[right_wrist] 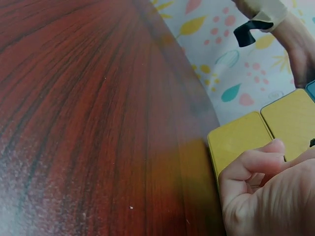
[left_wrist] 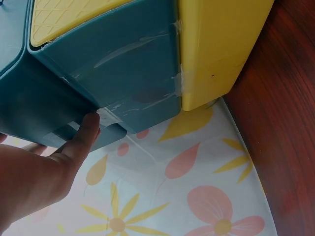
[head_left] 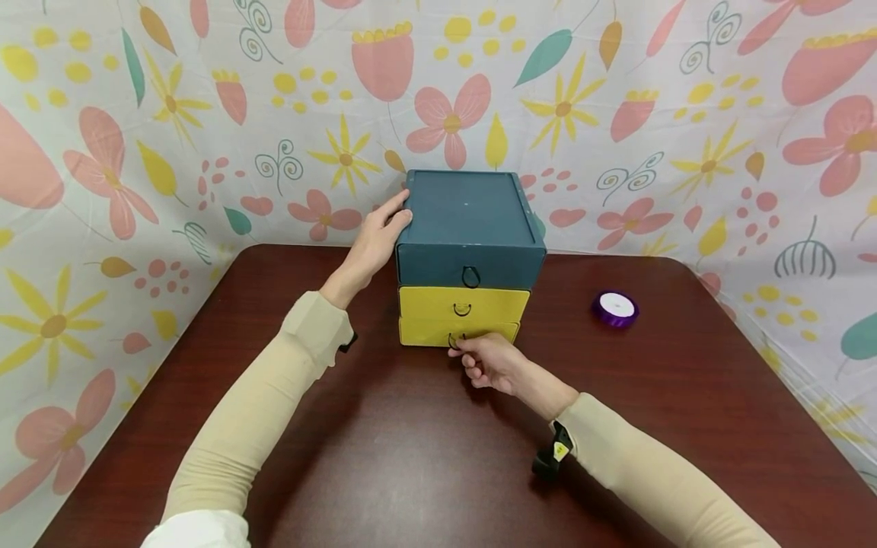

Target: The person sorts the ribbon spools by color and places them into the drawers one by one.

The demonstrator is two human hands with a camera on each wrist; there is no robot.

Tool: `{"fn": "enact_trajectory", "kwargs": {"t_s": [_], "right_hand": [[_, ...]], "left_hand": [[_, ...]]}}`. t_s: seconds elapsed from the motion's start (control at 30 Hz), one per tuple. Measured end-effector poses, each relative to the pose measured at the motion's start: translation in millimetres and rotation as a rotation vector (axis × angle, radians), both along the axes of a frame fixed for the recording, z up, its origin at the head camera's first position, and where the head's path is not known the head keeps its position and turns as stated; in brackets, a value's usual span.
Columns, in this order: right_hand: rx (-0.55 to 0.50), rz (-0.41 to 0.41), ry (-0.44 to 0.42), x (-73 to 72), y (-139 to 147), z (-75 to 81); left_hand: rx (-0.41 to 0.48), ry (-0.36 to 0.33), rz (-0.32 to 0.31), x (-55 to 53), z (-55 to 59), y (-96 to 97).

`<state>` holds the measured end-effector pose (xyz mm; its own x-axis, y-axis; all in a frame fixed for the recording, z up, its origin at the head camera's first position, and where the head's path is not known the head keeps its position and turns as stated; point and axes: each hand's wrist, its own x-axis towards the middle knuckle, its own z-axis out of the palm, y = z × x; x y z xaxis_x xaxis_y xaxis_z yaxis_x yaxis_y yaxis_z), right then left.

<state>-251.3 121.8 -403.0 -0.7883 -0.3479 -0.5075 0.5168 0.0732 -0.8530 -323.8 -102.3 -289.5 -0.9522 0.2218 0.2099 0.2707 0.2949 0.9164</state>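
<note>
A stacked drawer box (head_left: 469, 205) stands at the back of the table, with a dark teal top section and two yellow drawer fronts below. At its upper left side, my left hand (head_left: 373, 240) rests against the teal wall; the left wrist view shows the thumb (left_wrist: 87, 130) on that wall. My right hand (head_left: 496, 364) is at the lowest yellow drawer (head_left: 425, 332), thumb and finger pinching its dark loop handle (head_left: 453, 340). That drawer's front appears slightly forward of the middle drawer (head_left: 425, 303). In the right wrist view, curled fingers (right_wrist: 251, 167) hide the handle.
A purple ribbon roll (head_left: 616, 308) with a white centre lies right of the box on the dark red-brown table (head_left: 397, 457). Behind the table hangs a flowered cloth (head_left: 452, 91), close to the box's back.
</note>
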Motion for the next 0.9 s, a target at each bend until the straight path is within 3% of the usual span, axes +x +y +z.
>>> {"fn": "enact_trajectory", "kwargs": {"t_s": [0.9], "right_hand": [[0.064,-0.007,0.009,10.2,1.5,-2.0]], "left_hand": [[-0.003,0.009,-0.003,-0.3,-0.3,-0.5]]}}
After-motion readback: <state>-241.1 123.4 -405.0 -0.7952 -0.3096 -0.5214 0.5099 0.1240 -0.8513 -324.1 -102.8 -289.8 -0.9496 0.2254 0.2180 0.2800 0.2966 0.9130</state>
